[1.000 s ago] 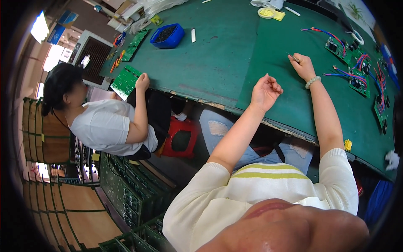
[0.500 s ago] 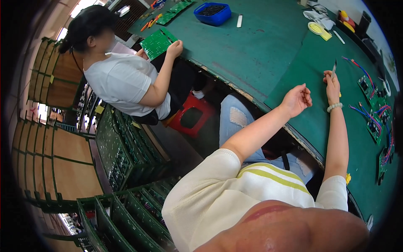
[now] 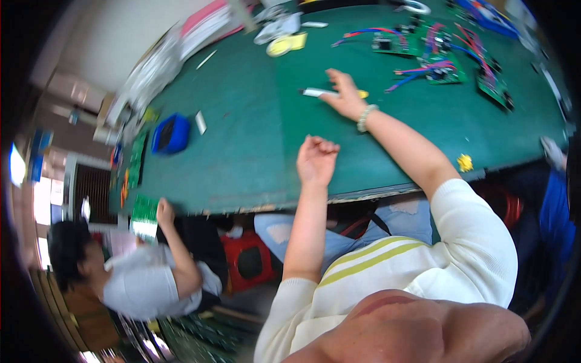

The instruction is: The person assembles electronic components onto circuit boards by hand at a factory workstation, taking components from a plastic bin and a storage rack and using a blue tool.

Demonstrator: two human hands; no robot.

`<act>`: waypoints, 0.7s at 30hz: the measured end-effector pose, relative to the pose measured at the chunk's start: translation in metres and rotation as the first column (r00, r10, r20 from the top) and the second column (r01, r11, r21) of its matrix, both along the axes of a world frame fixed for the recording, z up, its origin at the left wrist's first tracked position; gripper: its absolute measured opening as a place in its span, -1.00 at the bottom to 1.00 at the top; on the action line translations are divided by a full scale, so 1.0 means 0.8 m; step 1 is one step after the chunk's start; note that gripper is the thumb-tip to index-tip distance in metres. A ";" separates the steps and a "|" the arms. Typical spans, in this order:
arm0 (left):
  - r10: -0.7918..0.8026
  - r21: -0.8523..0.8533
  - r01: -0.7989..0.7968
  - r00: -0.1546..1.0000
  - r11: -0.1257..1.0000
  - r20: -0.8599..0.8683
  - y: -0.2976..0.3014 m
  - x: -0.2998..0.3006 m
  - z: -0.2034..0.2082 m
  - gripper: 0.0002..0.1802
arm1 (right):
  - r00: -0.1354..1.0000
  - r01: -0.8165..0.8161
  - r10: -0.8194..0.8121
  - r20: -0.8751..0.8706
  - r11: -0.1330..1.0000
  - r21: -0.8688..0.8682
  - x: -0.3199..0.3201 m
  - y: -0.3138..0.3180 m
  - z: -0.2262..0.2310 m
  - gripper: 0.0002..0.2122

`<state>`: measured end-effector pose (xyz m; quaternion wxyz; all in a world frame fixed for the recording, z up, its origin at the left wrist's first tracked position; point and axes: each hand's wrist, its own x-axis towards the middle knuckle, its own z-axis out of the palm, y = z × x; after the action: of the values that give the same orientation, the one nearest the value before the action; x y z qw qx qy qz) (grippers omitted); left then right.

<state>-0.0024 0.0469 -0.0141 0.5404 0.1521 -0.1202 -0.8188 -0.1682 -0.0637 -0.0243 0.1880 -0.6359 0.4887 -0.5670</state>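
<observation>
Over the green work table, my left hand is held palm up near the front edge. Its fingers are loosely curled in, and nothing shows in them. Farther in and to the right, my right hand, with a beaded bracelet on the wrist, has a slim white pen-shaped tool with a dark tip between thumb and fingers. The other fingers stretch forward. To the right of this hand lie several green circuit boards with red, blue and purple wires.
A co-worker at the left holds a green board. Also on the table are a blue tub, a white strip, a yellow round item and a small yellow piece. Blue clothing shows at the right edge.
The view has swung to the right, so the wired boards now sit farther into the picture. My right hand's fingers have stretched out, and the white tool now points left.
</observation>
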 end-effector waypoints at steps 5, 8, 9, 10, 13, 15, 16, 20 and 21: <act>-0.005 0.028 0.005 1.000 1.000 -0.017 0.008 -0.005 0.010 -0.75 | 0.882 0.033 -0.017 -0.470 0.999 0.027 0.000 0.018 0.011 -0.62; -0.012 -0.042 0.012 1.000 0.999 -0.004 0.008 0.005 0.008 -0.73 | 0.826 0.042 -0.027 -0.563 0.999 0.014 0.015 0.024 0.018 -0.72; -0.021 -0.038 0.021 1.000 0.999 0.003 0.009 0.001 0.011 -0.73 | 0.832 0.013 -0.019 -0.555 1.000 -0.015 0.012 0.023 0.017 -0.74; -0.029 -0.032 0.029 1.000 0.999 0.012 0.010 -0.004 0.013 -0.73 | 0.837 -0.019 -0.008 -0.547 0.999 -0.043 0.006 0.022 0.014 -0.75; -0.025 -0.037 0.026 0.999 0.999 0.032 0.010 -0.003 0.015 -0.73 | 0.842 -0.105 0.088 -0.532 0.994 -0.001 0.006 0.028 0.022 -0.73; -0.031 -0.036 0.032 0.999 0.999 0.030 0.010 0.000 0.016 -0.73 | 0.889 -0.090 0.026 -0.457 0.989 -0.117 0.012 0.027 0.030 -0.73; -0.018 -0.034 0.019 0.999 0.999 0.031 0.009 0.001 0.016 -0.74 | 0.928 -0.083 -0.010 -0.373 0.969 -0.232 0.014 0.028 0.034 -0.72; 0.000 0.002 0.000 0.999 1.000 0.045 0.010 -0.002 0.019 -0.75 | 0.979 0.072 -0.144 -0.147 0.909 -0.411 0.012 0.025 0.039 -0.74; 0.000 0.002 0.000 0.999 1.000 0.046 0.010 -0.001 0.019 -0.75 | 0.979 0.072 -0.144 -0.147 0.909 -0.411 0.013 0.027 0.036 -0.74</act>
<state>-0.0030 0.0548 0.0013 0.5375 0.1713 -0.1318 -0.8151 -0.1582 -0.0419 0.0049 -0.0224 -0.6799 0.4103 -0.6073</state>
